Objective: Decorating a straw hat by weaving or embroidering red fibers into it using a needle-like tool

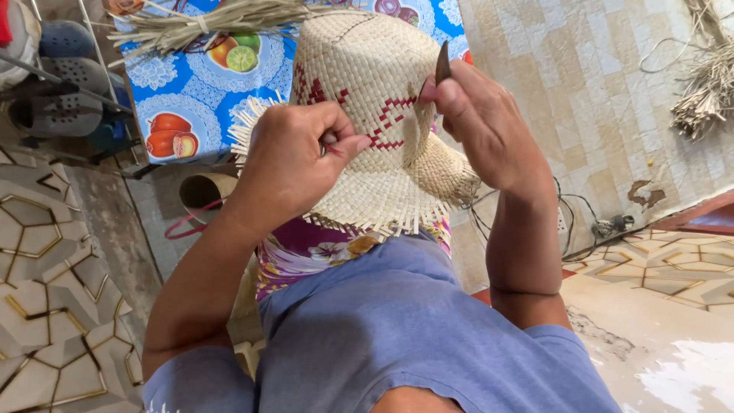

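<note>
The left hand (294,157) is clenched against the side of a woven straw hat (367,115), with what seems to be a thin strand end pinched between thumb and fingers. The right hand (478,122) is closed around a dark, narrow tool (443,63), whose tip is pressed at the crown beside the red pattern (382,122). The hat is held up in front of the chest, above the lap, its crown tilted away from the camera.

Several risks can be judged from this. A dry strand could be split or snapped if it is pulled too hard by the left hand. The weave could be pried open or a strip cut if the tool is driven in at a wrong angle, and the thumb beside the tool could be nicked. The unfinished fringe (382,222) at the brim could be frayed or bent by rubbing against the clothing.

The hat is plaited from flat, pale, matte strips in a tight checked weave; the crown is rounded and cylindrical, the brim ragged with loose ends. A bundle of loose straw (206,27) is laid on a glossy blue fruit-printed cloth (183,99) over the surface behind. More straw (707,88) is seen on the tiled floor (596,99).
</note>
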